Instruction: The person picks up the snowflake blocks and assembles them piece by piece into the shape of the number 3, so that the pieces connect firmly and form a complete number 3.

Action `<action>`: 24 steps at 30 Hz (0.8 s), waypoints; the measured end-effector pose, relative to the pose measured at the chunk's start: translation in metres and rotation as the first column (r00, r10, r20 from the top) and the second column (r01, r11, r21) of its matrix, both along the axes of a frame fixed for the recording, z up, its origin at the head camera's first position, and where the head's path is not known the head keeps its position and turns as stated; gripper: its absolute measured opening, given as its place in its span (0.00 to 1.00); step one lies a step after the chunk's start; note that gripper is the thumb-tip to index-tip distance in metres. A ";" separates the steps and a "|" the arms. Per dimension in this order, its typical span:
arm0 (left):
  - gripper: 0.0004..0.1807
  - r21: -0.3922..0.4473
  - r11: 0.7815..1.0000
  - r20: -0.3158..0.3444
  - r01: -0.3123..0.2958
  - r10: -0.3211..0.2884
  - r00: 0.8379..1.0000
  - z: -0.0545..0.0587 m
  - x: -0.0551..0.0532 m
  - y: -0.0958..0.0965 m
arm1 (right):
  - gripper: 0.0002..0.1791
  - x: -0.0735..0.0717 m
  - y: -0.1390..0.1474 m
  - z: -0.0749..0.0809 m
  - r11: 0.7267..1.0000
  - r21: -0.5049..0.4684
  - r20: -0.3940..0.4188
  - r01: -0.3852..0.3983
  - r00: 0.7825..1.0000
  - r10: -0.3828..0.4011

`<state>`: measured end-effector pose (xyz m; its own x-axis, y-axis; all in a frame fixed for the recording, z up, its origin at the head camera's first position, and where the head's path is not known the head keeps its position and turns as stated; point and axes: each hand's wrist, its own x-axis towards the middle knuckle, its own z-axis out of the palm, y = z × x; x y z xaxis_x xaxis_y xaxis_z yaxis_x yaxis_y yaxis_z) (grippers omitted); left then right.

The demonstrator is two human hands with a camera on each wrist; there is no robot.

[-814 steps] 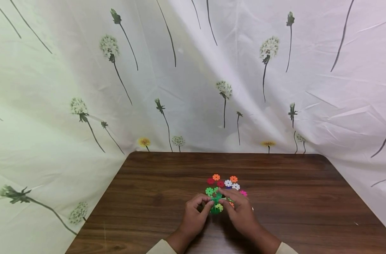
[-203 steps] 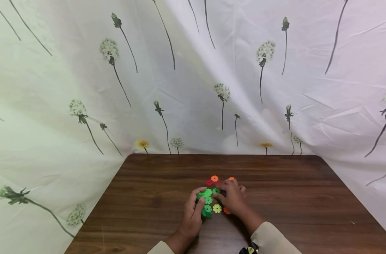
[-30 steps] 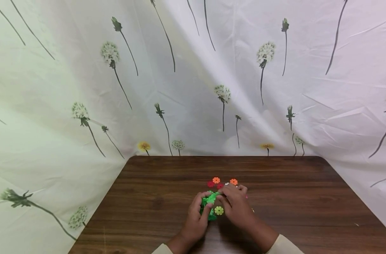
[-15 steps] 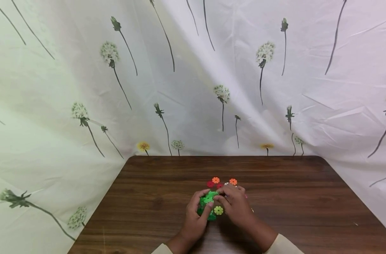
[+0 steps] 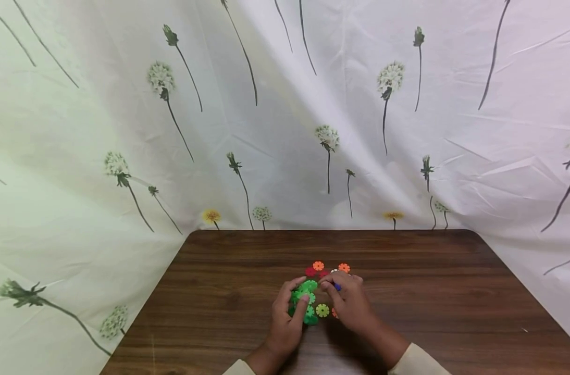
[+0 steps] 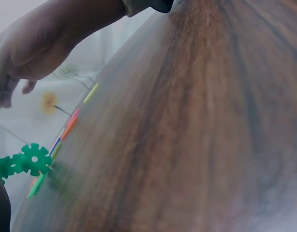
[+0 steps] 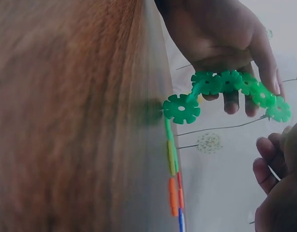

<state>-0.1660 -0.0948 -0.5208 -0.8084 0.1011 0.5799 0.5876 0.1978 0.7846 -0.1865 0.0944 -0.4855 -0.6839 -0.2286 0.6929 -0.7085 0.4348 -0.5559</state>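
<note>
In the head view my left hand [image 5: 286,319] grips a chain of green notched plastic discs [image 5: 308,286], thumb in front and fingers behind. The right wrist view shows this chain [image 7: 229,81] as several discs slotted together in a curved row, running down near the tabletop. My right hand [image 5: 354,304] hovers just right of the chain's upper end, fingers loosely bent and apart from it. No disc shows between its fingers in the left wrist view, where this hand [image 6: 39,46] hangs at upper left. A yellow-green disc [image 5: 322,311] lies between the hands.
On the brown wooden table [image 5: 233,271], beyond the hands, lie two orange discs, one orange disc [image 5: 318,265] being farther left, and red discs [image 5: 310,271]. A blue disc [image 5: 337,286] and a white one are partly covered by my right hand. A flower-printed cloth hangs behind.
Half a second ago my right fingers were at the chain's upper end; they have since drawn away to the right, uncovering the blue disc. The left hand has shifted slightly left with the chain.
</note>
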 end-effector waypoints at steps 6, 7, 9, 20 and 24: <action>0.19 0.000 1.000 0.051 -0.013 0.013 0.999 0.000 0.000 0.000 | 0.05 -0.004 0.003 -0.008 1.000 0.015 0.130 0.019 0.991 -0.020; 0.19 0.004 1.000 0.066 -0.015 0.015 0.998 0.000 0.000 0.001 | 0.05 -0.005 0.003 -0.010 0.999 0.026 0.150 0.033 0.988 -0.037; 0.18 0.008 1.000 0.083 -0.018 0.017 0.996 0.000 0.000 0.000 | 0.06 -0.006 0.003 -0.014 0.998 0.043 0.187 0.049 0.981 -0.056; 0.17 0.009 0.999 0.140 -0.049 0.047 0.989 0.002 0.003 -0.001 | 0.06 -0.012 -0.002 -0.025 0.990 0.141 0.328 0.020 0.942 -0.065; 0.17 0.006 0.999 0.137 -0.039 0.038 0.990 0.002 0.002 0.000 | 0.13 -0.010 0.000 -0.028 0.986 0.167 0.332 -0.012 0.942 -0.044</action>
